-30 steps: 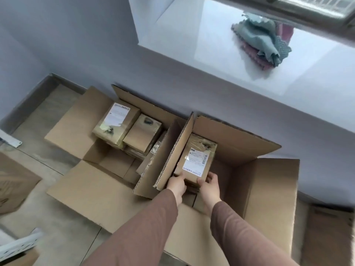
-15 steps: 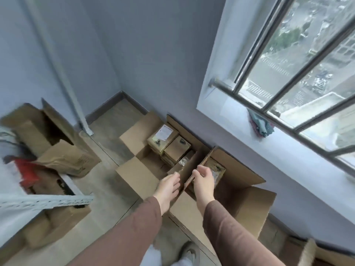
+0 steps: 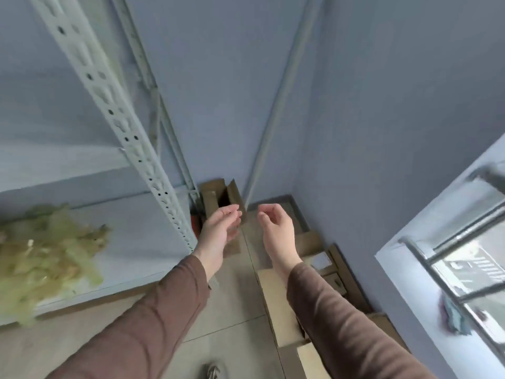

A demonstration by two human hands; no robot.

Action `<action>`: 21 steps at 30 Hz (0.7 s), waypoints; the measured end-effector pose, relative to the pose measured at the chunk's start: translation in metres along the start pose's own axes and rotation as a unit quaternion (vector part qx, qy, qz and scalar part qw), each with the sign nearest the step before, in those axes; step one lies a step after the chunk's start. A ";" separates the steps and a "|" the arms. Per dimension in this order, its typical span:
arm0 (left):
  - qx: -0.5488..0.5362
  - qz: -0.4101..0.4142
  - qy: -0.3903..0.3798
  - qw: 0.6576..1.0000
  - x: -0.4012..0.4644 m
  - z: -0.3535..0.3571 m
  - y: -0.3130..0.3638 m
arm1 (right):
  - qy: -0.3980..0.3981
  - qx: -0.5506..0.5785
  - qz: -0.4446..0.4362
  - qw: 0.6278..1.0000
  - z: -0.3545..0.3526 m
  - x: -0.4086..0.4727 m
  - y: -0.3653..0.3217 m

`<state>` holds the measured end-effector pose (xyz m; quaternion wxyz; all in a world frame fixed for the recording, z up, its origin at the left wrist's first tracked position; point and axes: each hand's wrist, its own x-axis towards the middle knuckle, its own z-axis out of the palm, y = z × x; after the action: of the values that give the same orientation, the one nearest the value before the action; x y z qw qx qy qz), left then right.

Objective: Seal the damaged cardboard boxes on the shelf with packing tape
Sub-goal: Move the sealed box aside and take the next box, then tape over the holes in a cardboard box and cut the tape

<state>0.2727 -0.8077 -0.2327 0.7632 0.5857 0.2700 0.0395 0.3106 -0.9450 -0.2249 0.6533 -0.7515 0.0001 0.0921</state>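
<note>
Both arms reach into the open gap between the shelf (image 3: 123,242) with its slotted post (image 3: 131,140) on the left and the wall corner, above a tiled floor (image 3: 232,310). The left hand (image 3: 218,231) and right hand (image 3: 276,228) hang apart, fingers loosely curled, holding nothing. An open box (image 3: 218,198) stands in the corner just beyond the fingertips; more boxes (image 3: 284,310) line the right wall under the window (image 3: 464,255).

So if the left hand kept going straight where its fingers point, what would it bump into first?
Probably the open box in the corner. The left hand holds nothing, and its fingers aim up toward that box beside the shelf post. Depth is hard to judge.
</note>
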 end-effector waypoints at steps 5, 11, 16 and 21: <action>-0.021 0.116 0.087 0.989 -0.058 -0.103 0.092 | -0.132 0.019 -0.100 0.986 0.090 -0.034 -0.091; -0.061 0.194 0.216 0.955 -0.122 -0.248 0.164 | -0.264 0.055 -0.156 0.950 0.224 -0.084 -0.169; -0.066 0.224 0.272 0.933 -0.166 -0.379 0.201 | -0.337 0.070 -0.163 0.925 0.351 -0.137 -0.216; -0.048 0.240 0.293 0.924 -0.194 -0.486 0.237 | -0.356 0.070 -0.175 0.915 0.455 -0.182 -0.250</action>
<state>-0.0541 -0.3834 -0.0269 0.6451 0.5580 0.3306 0.4040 0.0992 -0.4833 -0.0129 0.6667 -0.6092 -0.3574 0.2380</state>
